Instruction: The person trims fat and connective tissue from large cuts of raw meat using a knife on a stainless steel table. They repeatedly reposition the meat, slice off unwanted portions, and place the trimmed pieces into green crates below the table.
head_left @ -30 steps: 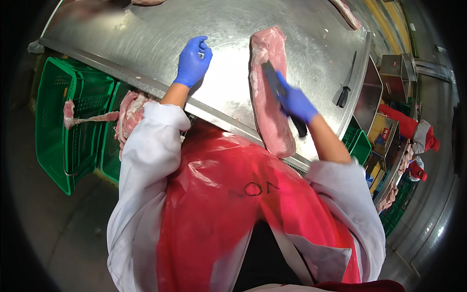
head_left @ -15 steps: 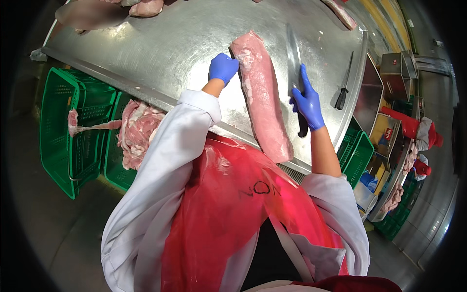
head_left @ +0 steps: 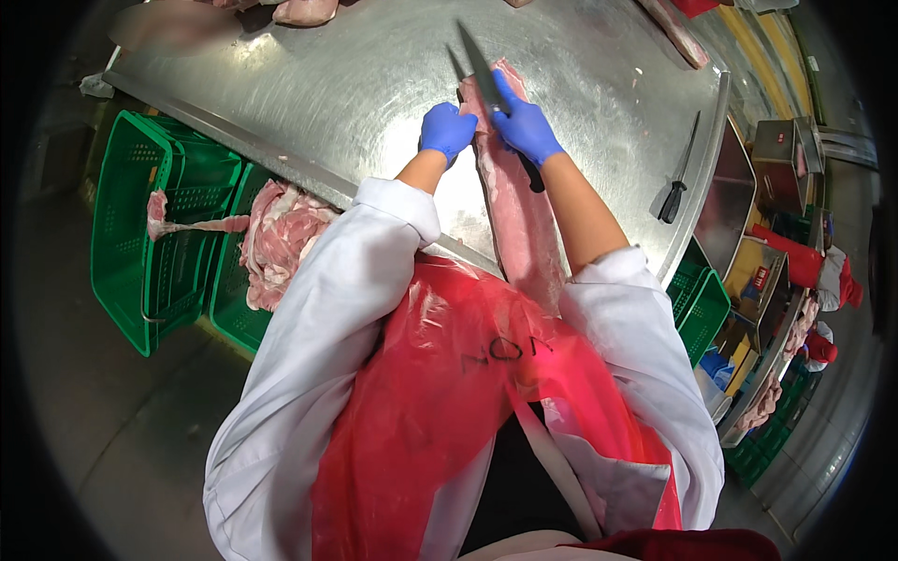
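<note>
A long slab of pale pink meat, which looks like a pork loin (head_left: 521, 210), lies lengthwise on the steel table (head_left: 365, 103), its near end close to my apron. In a blue glove, my left hand (head_left: 447, 131) is closed at the loin's left edge near the far end, apparently pinching it. My right hand (head_left: 528, 129), also gloved in blue, grips a broad-bladed knife (head_left: 480, 67) above the loin. Its index finger stretches along the blade, which points away and to the left. Part of the black handle shows below the palm.
A second, thin knife (head_left: 677, 187) lies at the table's right side. Green crates (head_left: 122, 234) stand at the left, one with meat trimmings (head_left: 281, 234). Another green crate (head_left: 702, 304) is at the right. More meat (head_left: 306, 11) lies at the far edge. People in red work far right.
My right hand has swung the knife leftward, from beside the loin to over its far part. The left hand stays at the loin's edge. The whole view has shifted slightly.
</note>
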The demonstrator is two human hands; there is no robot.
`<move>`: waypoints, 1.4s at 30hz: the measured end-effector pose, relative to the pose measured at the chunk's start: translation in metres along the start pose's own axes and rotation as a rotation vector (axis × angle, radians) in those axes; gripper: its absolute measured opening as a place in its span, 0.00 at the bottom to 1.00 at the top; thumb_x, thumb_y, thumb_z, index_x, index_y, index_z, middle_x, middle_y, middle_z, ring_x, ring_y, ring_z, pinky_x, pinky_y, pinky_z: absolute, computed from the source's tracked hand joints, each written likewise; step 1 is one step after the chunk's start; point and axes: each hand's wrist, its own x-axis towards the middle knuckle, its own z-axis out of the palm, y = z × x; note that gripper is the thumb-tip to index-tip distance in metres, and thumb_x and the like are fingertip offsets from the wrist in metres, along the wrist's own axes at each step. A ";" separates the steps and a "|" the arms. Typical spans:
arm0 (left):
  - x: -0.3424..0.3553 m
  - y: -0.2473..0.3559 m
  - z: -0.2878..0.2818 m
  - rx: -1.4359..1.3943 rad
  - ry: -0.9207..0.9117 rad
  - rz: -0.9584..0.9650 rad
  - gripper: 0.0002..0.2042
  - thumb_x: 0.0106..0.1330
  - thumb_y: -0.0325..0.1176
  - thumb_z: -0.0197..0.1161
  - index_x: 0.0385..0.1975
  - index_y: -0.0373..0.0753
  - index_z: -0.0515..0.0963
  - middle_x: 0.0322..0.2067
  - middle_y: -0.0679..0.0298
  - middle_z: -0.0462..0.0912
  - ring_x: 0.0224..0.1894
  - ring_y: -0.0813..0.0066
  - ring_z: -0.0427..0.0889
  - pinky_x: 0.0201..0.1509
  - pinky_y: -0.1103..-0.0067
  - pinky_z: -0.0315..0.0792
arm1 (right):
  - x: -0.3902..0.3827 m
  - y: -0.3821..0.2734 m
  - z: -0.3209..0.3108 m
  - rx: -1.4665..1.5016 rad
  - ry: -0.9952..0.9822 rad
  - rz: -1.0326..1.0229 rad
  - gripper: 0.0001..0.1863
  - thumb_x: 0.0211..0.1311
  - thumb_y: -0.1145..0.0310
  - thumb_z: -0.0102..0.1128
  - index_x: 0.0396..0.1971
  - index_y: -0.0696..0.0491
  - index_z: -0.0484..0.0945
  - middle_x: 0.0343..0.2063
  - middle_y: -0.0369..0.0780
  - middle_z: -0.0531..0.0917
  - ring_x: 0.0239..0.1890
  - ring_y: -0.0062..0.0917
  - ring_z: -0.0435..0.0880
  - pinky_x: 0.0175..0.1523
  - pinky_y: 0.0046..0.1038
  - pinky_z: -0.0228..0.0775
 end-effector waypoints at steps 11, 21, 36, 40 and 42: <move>-0.015 0.044 -0.019 0.025 0.008 0.132 0.14 0.57 0.40 0.67 0.30 0.32 0.82 0.30 0.48 0.86 0.34 0.54 0.87 0.42 0.66 0.78 | -0.024 -0.003 -0.057 -0.092 -0.598 0.063 0.37 0.70 0.65 0.58 0.76 0.28 0.58 0.29 0.39 0.83 0.24 0.22 0.78 0.35 0.28 0.77; -0.003 0.038 -0.038 -0.027 0.032 0.212 0.14 0.58 0.40 0.69 0.31 0.32 0.82 0.26 0.54 0.85 0.29 0.65 0.84 0.38 0.69 0.78 | -0.067 0.022 -0.103 -0.076 -0.777 0.182 0.38 0.68 0.71 0.54 0.75 0.24 0.61 0.22 0.35 0.79 0.20 0.17 0.75 0.28 0.25 0.74; -0.016 0.044 -0.061 -0.085 0.050 0.326 0.15 0.57 0.41 0.70 0.31 0.32 0.82 0.26 0.53 0.85 0.29 0.63 0.84 0.38 0.70 0.78 | -0.079 0.018 -0.077 -0.223 -0.746 -0.015 0.38 0.69 0.71 0.55 0.75 0.24 0.60 0.23 0.35 0.82 0.19 0.16 0.76 0.25 0.23 0.73; -0.039 0.036 -0.085 -0.228 0.089 0.306 0.14 0.60 0.38 0.69 0.36 0.32 0.83 0.28 0.59 0.86 0.30 0.70 0.83 0.38 0.73 0.78 | -0.110 0.012 -0.113 -0.329 -0.880 0.092 0.40 0.68 0.73 0.54 0.76 0.24 0.58 0.21 0.34 0.81 0.18 0.17 0.75 0.25 0.23 0.74; -0.058 0.038 -0.107 -0.330 0.124 0.311 0.14 0.62 0.36 0.69 0.39 0.31 0.84 0.31 0.61 0.86 0.33 0.74 0.83 0.39 0.75 0.77 | -0.151 0.025 -0.140 -0.233 -0.943 0.177 0.41 0.66 0.76 0.48 0.76 0.25 0.59 0.23 0.35 0.80 0.18 0.18 0.74 0.27 0.24 0.74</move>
